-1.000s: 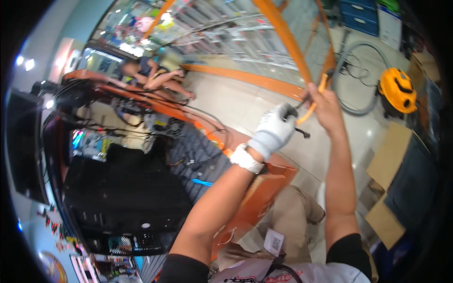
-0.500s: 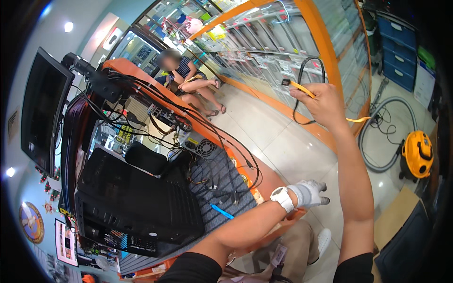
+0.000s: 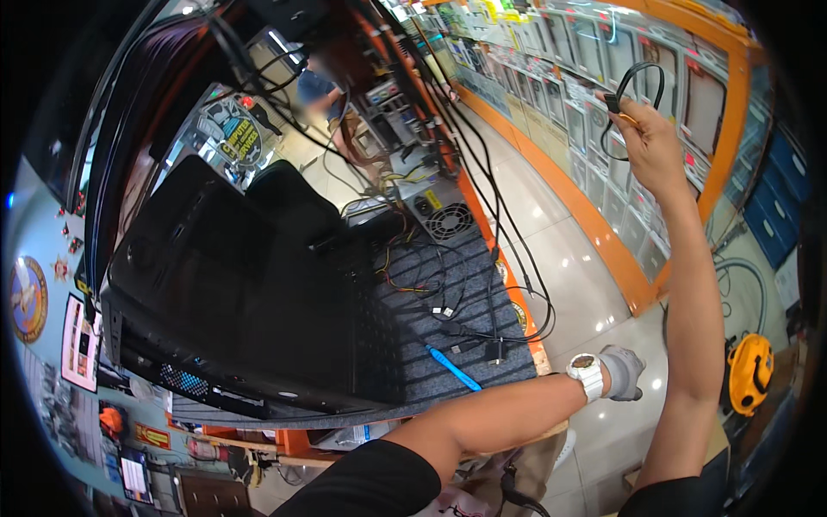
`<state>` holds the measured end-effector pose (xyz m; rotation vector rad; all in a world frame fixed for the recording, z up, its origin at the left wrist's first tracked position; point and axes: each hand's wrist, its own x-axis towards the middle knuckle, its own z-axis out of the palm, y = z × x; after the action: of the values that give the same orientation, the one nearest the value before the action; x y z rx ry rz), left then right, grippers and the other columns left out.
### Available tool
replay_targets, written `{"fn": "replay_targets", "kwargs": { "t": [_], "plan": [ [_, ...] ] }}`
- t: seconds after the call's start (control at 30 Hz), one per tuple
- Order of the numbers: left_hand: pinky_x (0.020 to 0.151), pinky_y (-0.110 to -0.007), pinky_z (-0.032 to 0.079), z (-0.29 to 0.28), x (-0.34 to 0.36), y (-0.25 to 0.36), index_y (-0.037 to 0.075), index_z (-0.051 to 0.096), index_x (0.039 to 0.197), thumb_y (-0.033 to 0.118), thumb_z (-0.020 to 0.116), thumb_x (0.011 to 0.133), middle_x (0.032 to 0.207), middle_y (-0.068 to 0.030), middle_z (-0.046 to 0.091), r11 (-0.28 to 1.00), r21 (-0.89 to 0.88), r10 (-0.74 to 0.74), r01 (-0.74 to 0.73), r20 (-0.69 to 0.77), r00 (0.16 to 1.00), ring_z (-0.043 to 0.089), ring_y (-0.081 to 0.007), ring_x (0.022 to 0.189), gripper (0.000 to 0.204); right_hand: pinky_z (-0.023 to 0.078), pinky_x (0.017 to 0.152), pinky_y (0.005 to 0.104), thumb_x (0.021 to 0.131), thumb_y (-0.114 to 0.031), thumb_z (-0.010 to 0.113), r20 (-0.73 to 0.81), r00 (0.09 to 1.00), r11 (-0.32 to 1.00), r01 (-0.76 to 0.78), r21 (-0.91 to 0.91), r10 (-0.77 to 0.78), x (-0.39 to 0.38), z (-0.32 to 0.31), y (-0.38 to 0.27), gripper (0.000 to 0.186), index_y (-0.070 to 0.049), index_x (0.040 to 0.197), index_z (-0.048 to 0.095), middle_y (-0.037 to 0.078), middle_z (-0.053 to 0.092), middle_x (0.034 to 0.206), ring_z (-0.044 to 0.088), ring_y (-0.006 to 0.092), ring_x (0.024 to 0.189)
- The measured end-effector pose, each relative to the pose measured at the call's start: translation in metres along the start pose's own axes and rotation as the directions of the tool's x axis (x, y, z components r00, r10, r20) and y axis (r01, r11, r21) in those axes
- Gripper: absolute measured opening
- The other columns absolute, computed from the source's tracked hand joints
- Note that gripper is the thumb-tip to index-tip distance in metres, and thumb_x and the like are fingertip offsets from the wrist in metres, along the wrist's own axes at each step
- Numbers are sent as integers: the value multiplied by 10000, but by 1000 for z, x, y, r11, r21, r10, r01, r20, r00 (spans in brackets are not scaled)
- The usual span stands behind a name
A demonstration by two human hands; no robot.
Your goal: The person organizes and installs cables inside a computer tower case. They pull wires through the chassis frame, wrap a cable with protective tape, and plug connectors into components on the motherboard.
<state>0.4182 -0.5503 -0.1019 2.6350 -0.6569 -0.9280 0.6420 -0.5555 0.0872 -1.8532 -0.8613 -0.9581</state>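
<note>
Raised at the upper right, my bare right hand [image 3: 652, 142] pinches a flat yellow computer cable [image 3: 630, 119] near its black plug [image 3: 612, 102]. A black cable loop [image 3: 662, 84] curves around the plug; whether the fingers hold it too is unclear. My left hand [image 3: 625, 373], in a grey glove with a white watch [image 3: 585, 376] at the wrist, is curled closed past the table edge, and I see nothing in it. Nearest to it on the striped mat [image 3: 508, 372] lie a blue pen-like tool [image 3: 453, 368] and loose black cables [image 3: 495, 349].
A large black computer case [image 3: 250, 293] fills the table's left side. Behind the loose cables sits a power supply [image 3: 444, 215]. Black cables [image 3: 482, 164] hang along the orange edge. Across the aisle stands a glass display case [image 3: 594, 52]; a yellow vacuum cleaner [image 3: 748, 375] is at right.
My view has shifted, bringing the table closer. My right hand sits higher and further right, still holding the cable. The left hand's fingers, partly extended before, are now curled in.
</note>
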Motion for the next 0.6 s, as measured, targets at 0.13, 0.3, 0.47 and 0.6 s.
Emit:
{"fn": "replay_targets", "kwargs": {
  "t": [0.13,0.3,0.47,0.6],
  "plan": [
    [1058,-551,593,-3,-7,-4,10,711,1393,501,697,996,1271,-231,810,998,-32,60,-60,-13,998,771,-430,1211,632,491,672,421,1127,-198,702,79,983,985,-168,39,164,7,12,-14,245,-75,1326,774,226,669,830,614,333,675],
    [1085,-544,584,7,-5,-12,22,728,1398,520,677,996,1334,-233,792,995,-41,93,-96,-76,993,758,-418,1256,642,541,732,425,1136,-129,675,127,973,981,-189,-31,192,19,9,-44,240,-60,1347,765,217,716,899,706,336,769],
    [1099,-538,579,1,-13,-5,33,721,1428,522,675,988,1380,-237,778,994,-29,106,-107,-39,994,749,-407,1290,660,576,849,411,1125,-46,663,44,999,1000,20,15,-21,13,5,-39,234,-20,1327,777,184,751,1140,739,340,933],
    [1099,-535,581,-1,-17,-4,32,718,1441,522,674,982,1379,-236,781,996,-7,87,-87,-2,996,749,-406,1292,673,579,905,405,1119,-31,660,52,998,999,31,-18,-30,5,4,-50,210,-3,1283,788,149,745,1221,742,350,983]
  ]
}}
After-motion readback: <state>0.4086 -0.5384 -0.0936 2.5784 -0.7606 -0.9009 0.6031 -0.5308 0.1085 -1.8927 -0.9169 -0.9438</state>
